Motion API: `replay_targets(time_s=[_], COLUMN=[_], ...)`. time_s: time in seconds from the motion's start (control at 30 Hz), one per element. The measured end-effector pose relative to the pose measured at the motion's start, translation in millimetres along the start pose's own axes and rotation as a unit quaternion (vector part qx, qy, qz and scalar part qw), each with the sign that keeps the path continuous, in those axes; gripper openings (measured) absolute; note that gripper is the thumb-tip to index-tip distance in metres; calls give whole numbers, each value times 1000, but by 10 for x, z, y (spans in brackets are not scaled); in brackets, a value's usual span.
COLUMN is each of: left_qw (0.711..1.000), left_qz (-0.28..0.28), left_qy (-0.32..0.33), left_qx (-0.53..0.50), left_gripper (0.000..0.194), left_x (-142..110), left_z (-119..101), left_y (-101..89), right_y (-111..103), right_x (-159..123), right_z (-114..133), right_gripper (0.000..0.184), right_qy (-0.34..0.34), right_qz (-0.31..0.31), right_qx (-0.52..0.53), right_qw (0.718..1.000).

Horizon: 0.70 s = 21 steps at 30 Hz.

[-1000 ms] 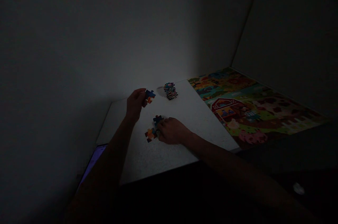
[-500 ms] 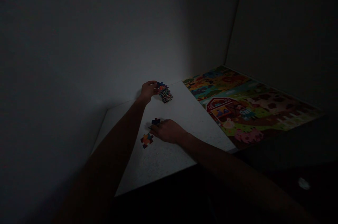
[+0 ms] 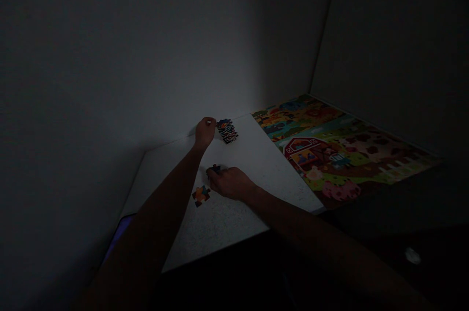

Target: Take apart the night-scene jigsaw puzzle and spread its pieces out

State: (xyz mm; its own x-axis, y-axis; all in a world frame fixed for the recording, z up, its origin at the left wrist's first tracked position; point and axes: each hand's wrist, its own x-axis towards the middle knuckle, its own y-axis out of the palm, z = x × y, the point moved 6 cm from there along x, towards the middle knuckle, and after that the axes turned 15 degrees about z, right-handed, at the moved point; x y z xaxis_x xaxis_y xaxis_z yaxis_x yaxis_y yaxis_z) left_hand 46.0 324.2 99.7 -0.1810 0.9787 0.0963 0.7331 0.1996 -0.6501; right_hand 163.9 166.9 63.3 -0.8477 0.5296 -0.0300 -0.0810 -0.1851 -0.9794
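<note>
In the head view, a stack of jigsaw pieces (image 3: pixel 227 132) stands near the back edge of the white table (image 3: pixel 234 223). My left hand (image 3: pixel 205 131) is beside it, fingers curled in a pinch at the stack's left edge. What the pinch holds, if anything, is too dark to make out. Closer to me, my right hand (image 3: pixel 230 183) grips a dark jigsaw piece (image 3: pixel 214 168) between thumb and fingers, partly hidden by them. Just left of those fingers an orange and teal jigsaw piece (image 3: pixel 201 196) lies flat on the table.
A large colourful farm-animal picture (image 3: pixel 351 150) with a red barn covers the table's right side. Walls rise behind and to the right. By my left forearm shows the edge of a purple-lit object (image 3: pixel 119 234). A small pale thing (image 3: pixel 413 255) lies in the dark at lower right.
My left fingers have curled in and drawn slightly left from the top of the stack. My right fingers have closed over the dark piece. A purple-lit edge has come into view at left.
</note>
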Motion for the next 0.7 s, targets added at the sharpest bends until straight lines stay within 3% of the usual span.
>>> replay_targets(time_s=[0.23,0.37,0.57,0.7], left_qw=[1000,999,993,985], left_qz=[-9,13,56,87], left_qy=[15,29,68,101], left_qx=[17,35,79,110], left_gripper=[32,27,31,26], left_x=[-744,-1166,-1414,-1454], left_z=[452,719,860,801], left_y=[-282,-308,-141,-78], right_y=[4,77,98,-56], right_x=[22,27,-2,-86], right_z=[-145,-191,-532,-873], right_gripper=[32,26,26,33], right_qy=[28,11,47,99], right_qz=[4,-26,-140,-251], right_qx=[60,114,272,301], right_qw=[998,993,951,915])
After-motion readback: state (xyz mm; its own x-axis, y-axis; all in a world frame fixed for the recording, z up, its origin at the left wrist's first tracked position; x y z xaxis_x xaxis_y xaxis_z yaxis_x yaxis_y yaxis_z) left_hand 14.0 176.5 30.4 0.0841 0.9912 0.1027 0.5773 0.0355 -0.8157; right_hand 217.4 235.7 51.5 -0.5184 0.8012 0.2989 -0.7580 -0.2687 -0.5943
